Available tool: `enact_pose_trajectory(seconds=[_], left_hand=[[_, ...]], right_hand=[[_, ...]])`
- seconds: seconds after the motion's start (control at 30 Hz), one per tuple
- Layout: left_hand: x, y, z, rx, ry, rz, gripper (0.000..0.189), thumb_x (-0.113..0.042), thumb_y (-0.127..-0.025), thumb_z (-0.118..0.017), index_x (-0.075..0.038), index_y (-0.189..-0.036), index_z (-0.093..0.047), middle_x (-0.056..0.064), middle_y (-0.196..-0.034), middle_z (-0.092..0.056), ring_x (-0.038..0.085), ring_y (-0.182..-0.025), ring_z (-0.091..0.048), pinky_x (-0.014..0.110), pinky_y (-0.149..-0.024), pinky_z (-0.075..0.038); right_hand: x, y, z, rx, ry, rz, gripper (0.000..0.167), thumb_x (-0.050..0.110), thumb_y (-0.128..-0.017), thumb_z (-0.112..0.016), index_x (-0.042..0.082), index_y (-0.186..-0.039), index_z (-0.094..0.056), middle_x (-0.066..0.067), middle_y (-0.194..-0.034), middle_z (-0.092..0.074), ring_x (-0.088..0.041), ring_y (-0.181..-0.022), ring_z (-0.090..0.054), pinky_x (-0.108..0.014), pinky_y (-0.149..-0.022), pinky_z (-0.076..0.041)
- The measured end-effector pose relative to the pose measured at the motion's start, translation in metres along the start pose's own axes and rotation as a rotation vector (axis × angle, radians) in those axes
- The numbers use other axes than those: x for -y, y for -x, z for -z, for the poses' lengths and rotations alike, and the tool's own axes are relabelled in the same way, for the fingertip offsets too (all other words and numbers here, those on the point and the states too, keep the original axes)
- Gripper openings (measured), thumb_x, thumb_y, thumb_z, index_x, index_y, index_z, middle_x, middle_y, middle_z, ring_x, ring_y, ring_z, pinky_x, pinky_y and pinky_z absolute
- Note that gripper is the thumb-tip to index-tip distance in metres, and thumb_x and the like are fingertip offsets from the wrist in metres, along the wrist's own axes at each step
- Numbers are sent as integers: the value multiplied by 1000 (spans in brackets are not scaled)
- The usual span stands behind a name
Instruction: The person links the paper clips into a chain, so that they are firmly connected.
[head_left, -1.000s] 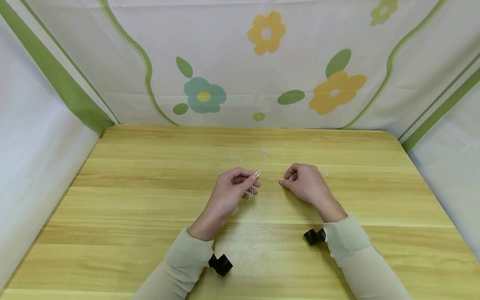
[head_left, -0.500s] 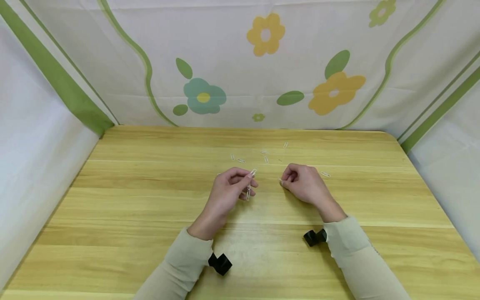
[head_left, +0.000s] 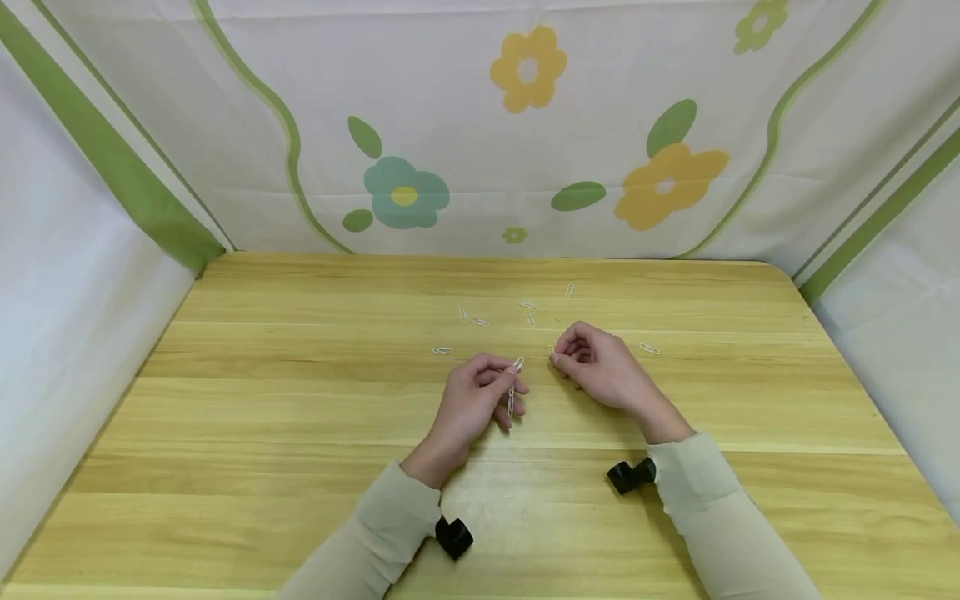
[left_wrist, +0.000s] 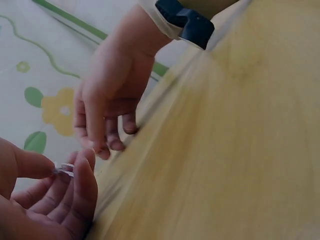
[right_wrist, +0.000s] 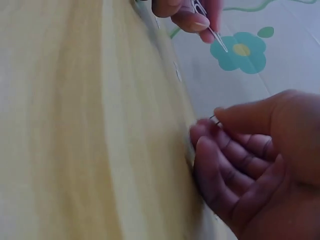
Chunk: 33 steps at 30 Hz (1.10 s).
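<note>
Above the middle of the table, my left hand point(head_left: 472, 398) pinches a white paper clip point(head_left: 518, 364) between thumb and fingers. From it a short chain of linked paper clips point(head_left: 512, 402) hangs down past the lower fingers; the right wrist view shows these clips point(right_wrist: 210, 27) too. A small gap to the right, my right hand point(head_left: 603, 367) pinches another paper clip point(head_left: 552, 351) by its end, mostly covered by thumb and fingertip. In the right wrist view only a bit of that clip point(right_wrist: 215, 119) shows. The two hands are apart.
Loose white paper clips lie on the wooden table point(head_left: 262, 450): one point(head_left: 442, 351) left of the left hand, one point(head_left: 649, 348) beyond the right wrist, and several behind the hands, such as this clip point(head_left: 528, 305). A flowered curtain point(head_left: 465, 125) stands along the back edge.
My left hand has moved right and a little nearer with its chain, uncovering a loose clip on the left. My right hand has shifted slightly left, its clip showing more than half a second ago.
</note>
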<state>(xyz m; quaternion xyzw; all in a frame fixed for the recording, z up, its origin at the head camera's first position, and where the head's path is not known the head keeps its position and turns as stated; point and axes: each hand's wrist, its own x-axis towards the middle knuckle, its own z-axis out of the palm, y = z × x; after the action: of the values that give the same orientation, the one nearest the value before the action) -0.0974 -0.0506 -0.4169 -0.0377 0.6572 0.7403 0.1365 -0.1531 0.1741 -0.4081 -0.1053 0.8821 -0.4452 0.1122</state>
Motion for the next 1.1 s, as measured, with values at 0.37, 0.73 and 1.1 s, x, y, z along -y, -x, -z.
enact_pose_trajectory(seconds=[0.37, 0.73, 1.1], left_hand=[[4, -4, 2, -28, 26, -28, 26, -18, -110, -64, 2, -125, -66, 8, -96, -78, 15, -65, -70, 28, -50, -56], [6, -5, 1, -44, 22, -29, 25, -18, -110, -63, 2, -125, -67, 7, -94, -76, 15, -65, -69, 27, -50, -56], [6, -2, 1, -41, -5, -16, 23, -17, -110, -63, 0, -124, -68, 9, -96, -76, 16, -67, -69, 27, -53, -56]], right_hand=[[-3, -3, -17, 17, -386, -23, 24, 11, -109, -62, 1, -131, -66, -17, -111, -69, -17, -90, -73, -29, -83, -64], [-6, -3, -17, -2, -537, -60, 28, 4, -107, -64, -6, -132, -64, -15, -111, -71, -15, -93, -76, -28, -88, -65], [-6, -2, -17, 2, -514, -60, 27, 6, -107, -65, -3, -132, -65, -16, -114, -71, -16, -95, -75, -28, -88, -65]])
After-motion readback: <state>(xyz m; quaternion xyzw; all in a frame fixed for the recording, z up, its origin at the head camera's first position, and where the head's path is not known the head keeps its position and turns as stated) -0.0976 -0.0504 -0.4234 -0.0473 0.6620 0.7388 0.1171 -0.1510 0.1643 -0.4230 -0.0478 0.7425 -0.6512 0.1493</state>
